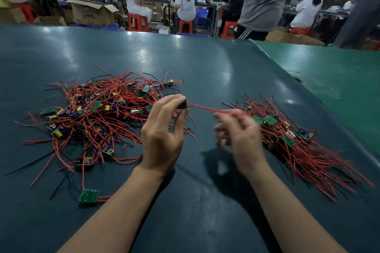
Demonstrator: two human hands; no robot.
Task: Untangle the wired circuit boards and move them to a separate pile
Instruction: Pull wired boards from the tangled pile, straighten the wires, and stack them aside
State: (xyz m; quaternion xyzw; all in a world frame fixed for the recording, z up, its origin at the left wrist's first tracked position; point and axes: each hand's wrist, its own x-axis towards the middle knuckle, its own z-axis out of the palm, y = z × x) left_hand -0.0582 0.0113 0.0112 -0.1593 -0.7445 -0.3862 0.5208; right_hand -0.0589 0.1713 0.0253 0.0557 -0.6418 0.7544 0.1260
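The left hand [162,129] is raised above the dark green surface [205,72] and pinches a small green circuit board [182,104] between thumb and fingertips. Red wires [207,109] run from that board to the right, drawn out in a nearly straight line toward the right hand [239,135]. The right hand is blurred; its fingers are curled near the far end of those wires, but whether they actually grip them cannot be told.

To the left of the held board lies the tangled pile [98,115] of boards with red and black leads, spread loosely over the surface. To the right of the held board, beyond the right hand, lies the sorted pile [298,141], its wires mostly lying in one direction. A single loose board [89,195] rests on the surface below and left of the held board, beside the left forearm.
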